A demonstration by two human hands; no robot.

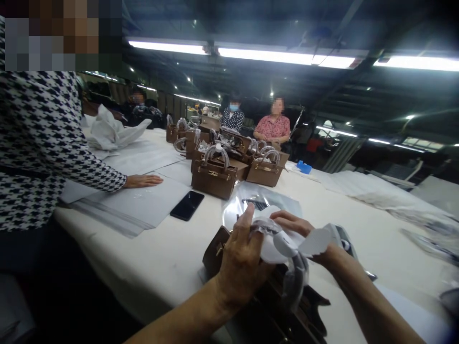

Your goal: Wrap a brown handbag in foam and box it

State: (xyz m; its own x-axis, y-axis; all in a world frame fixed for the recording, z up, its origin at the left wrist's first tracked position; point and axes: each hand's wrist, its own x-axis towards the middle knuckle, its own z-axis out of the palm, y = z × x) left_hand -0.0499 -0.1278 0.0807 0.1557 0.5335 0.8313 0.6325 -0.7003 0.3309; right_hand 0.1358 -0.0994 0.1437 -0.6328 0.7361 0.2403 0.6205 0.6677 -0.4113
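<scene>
A dark brown handbag point(272, 306) sits at the table's front edge, close to me, with its handles point(296, 282) wrapped in clear plastic. My left hand point(242, 255) is closed around the near handle at the bag's top. Beyond that handle, my right hand point(296, 227) has its fingers bent over thin white sheet material point(270, 248) above the bag's opening. White pieces partly cover the right fingers and palm. A white rounded flap point(315, 241) stands up beside the right wrist.
Several brown handbags point(215, 179) with wrapped handles stand mid-table. A black phone point(187, 205), clear plastic bag point(287, 198) and grey-white device point(340, 236) lie nearby. At left, a person in a houndstooth top point(53, 138) rests a hand point(143, 180) on grey sheets point(168, 193).
</scene>
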